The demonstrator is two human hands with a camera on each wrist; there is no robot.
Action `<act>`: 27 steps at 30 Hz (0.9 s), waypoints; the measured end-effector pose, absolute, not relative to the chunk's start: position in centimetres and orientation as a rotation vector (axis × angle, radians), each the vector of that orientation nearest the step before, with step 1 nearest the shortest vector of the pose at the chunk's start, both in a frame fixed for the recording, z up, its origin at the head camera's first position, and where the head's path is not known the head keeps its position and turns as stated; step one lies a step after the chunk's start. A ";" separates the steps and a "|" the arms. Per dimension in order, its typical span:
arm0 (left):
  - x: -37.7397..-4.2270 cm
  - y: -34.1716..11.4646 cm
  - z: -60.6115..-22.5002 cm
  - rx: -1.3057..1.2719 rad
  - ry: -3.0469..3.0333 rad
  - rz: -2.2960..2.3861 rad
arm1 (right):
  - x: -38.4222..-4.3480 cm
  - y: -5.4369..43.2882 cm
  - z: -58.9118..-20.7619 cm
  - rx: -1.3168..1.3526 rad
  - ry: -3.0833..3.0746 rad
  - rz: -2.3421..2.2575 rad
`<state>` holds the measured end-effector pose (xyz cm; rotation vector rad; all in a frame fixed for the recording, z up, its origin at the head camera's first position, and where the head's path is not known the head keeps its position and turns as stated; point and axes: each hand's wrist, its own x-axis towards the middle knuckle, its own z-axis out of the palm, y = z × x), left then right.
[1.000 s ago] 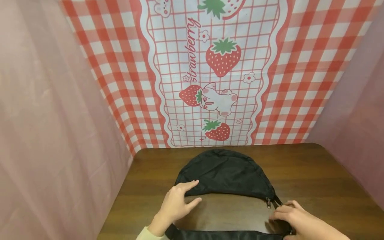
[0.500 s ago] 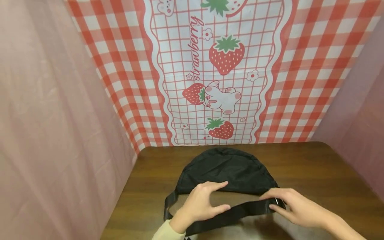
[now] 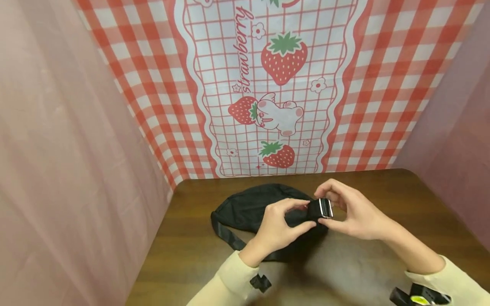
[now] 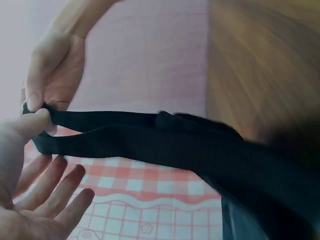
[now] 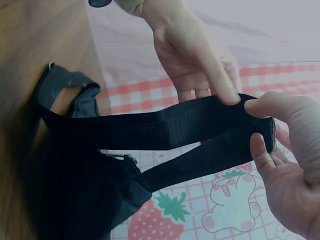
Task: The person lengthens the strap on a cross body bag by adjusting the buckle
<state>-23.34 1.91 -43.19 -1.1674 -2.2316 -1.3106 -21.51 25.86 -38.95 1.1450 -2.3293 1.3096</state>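
A black half-moon bag (image 3: 245, 206) lies on the brown table, with part of its strap (image 3: 227, 235) looping out at the left. Above the bag, both hands hold a raised section of strap near a silver slide buckle (image 3: 325, 208). My left hand (image 3: 273, 227) pinches the strap just left of the buckle, between thumb and fingers. At the buckle, my right hand (image 3: 357, 212) grips the strap with thumb below and fingers above. In the right wrist view the doubled strap (image 5: 190, 117) runs from the bag up to both hands. The hands partly hide the bag's right side.
The wooden table (image 3: 402, 212) extends on both sides of the bag. A red-and-white checked strawberry cloth (image 3: 268, 85) hangs behind it. Pink curtains (image 3: 76, 148) stand at the left and right. Small black wrist devices (image 3: 260, 282) sit at the sleeves.
The right hand has lifted the strap and buckle upward, away from the table front. The left hand has moved up and right onto the strap. The bag's right part is drawn up.
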 end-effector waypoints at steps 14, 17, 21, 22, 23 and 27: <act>-24.4 0.2 -40.6 -1.134 -2.267 -1.601 | -22.8 25.5 -41.2 0.938 -2.341 1.506; -24.6 -0.2 -40.4 -1.123 -2.271 -1.646 | -23.2 25.7 -41.9 0.970 -2.289 1.638; -24.8 -0.7 -40.7 -1.073 -2.285 -1.656 | -23.5 25.6 -42.3 0.990 -2.199 1.733; -24.8 -0.8 -40.8 -1.057 -2.292 -1.640 | -23.5 25.6 -42.4 0.994 -2.191 1.730; -24.8 -0.9 -40.9 -1.042 -2.300 -1.624 | -23.6 25.5 -42.4 0.990 -2.196 1.724; -24.6 -1.2 -41.3 -1.007 -2.333 -1.549 | -23.4 25.2 -42.7 0.954 -2.239 1.666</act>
